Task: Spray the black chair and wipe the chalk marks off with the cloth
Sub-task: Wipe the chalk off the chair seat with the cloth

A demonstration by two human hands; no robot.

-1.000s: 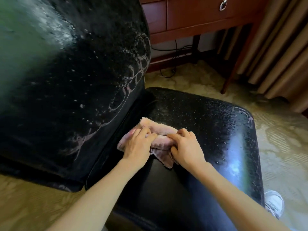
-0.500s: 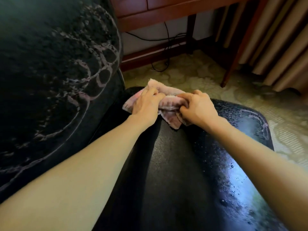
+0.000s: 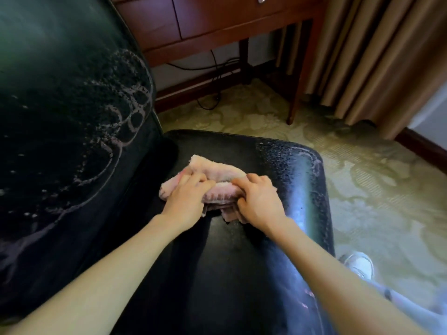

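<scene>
Two hands share one cloth [image 3: 212,169]. The left hand [image 3: 186,199] grips its left part with fingers curled over the folds, and the right hand [image 3: 260,201] bunches the right part in the same way. Neither hand holds anything else. The cloth is pink and crumpled. It lies on the seat [image 3: 242,274] of the black chair, toward the rear and near where the seat meets the back [image 3: 60,81].

The step in hand looks like the wipe, not the spray. Droplets speckle the back and the seat's far right corner, and no spray bottle is in view. The part of the seat nearest the person looks dark and free of marks, so that patch seems done.

Much is left. Looping chalk marks [image 3: 135,119] run across the back, wet and broken by the droplets. A fainter curl [image 3: 310,157] sits at the seat's far right corner.

The next move likely calls for pushing the cloth right to that corner, which is the nearer target, and then lifting it to the back. Firm, flat pressure would serve better than a loose bunch. Turning the cloth to a cleaner face first would lower the risk of smearing wet chalk over the leather. On the sloping back, one hand may do the wiping while the other steadies the chair.
</scene>
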